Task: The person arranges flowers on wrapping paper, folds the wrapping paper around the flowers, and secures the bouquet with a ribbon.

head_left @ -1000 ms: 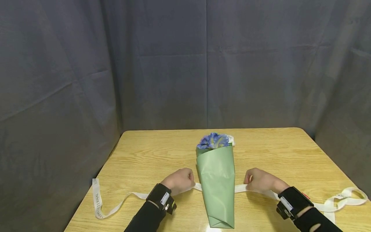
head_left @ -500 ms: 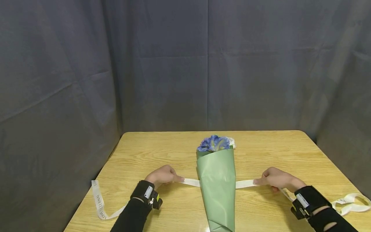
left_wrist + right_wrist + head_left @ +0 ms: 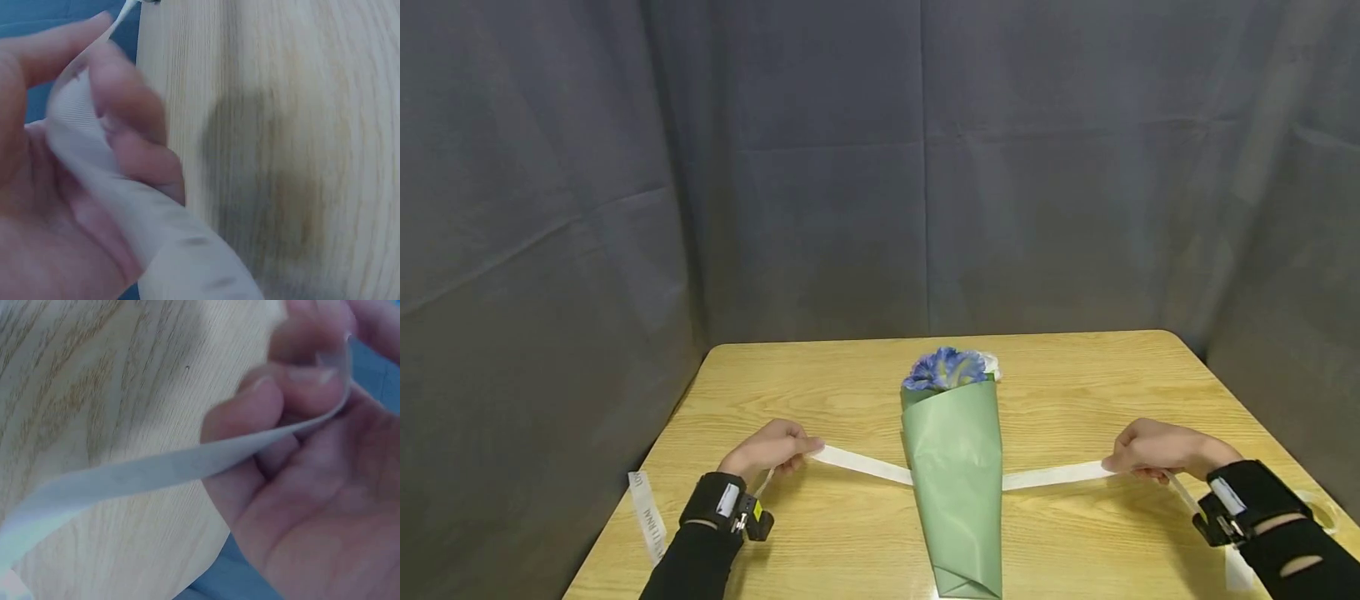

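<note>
A bouquet wrapped in green paper (image 3: 957, 483) lies upright in the head view, a blue flower (image 3: 946, 369) and a bit of a white one (image 3: 991, 365) showing at its top. Beneath it runs a white ribbon (image 3: 865, 466), stretched out to both sides. My left hand (image 3: 772, 447) pinches the ribbon left of the bouquet, and my right hand (image 3: 1172, 447) pinches it on the right. In the left wrist view the ribbon (image 3: 181, 237) trails across the palm; in the right wrist view the ribbon (image 3: 156, 465) passes over curled fingers (image 3: 240, 412). The stretch under the bouquet is hidden.
The wooden table (image 3: 820, 375) carries everything. A printed ribbon tail (image 3: 647, 515) lies by its left edge, and a loop of the other tail (image 3: 1321, 510) lies at the right, partly behind the forearm. Grey curtains (image 3: 820, 183) stand behind and at both sides.
Both hands have moved outward from the bouquet, left hand leftward and right hand rightward. More ribbon now shows taut on either side, sloping up to the hands. The bouquet stays in place.
</note>
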`<action>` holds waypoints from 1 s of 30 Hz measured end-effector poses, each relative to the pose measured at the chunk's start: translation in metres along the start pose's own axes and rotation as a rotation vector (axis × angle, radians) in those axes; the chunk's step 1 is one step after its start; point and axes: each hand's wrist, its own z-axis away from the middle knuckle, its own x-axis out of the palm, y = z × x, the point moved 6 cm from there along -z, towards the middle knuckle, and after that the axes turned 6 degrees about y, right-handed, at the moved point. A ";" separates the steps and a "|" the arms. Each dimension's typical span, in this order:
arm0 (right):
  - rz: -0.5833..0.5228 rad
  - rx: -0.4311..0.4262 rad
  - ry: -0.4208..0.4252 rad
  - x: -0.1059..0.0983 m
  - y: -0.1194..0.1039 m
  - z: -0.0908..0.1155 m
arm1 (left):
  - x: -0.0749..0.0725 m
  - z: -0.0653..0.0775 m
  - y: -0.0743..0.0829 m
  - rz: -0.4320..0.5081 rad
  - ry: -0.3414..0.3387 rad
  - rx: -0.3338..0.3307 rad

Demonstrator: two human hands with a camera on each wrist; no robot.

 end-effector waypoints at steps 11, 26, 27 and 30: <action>0.010 0.052 0.154 -0.010 0.004 0.004 | -0.022 0.020 -0.019 -0.100 -0.039 -0.089; -0.155 -0.060 0.090 0.002 -0.039 -0.001 | 0.003 0.008 0.044 0.348 -0.083 0.120; -0.161 -0.072 0.091 0.004 -0.045 -0.002 | 0.008 0.006 0.053 0.365 -0.092 0.139; -0.155 -0.112 0.104 0.011 -0.065 -0.005 | 0.023 0.001 0.076 0.394 -0.130 0.191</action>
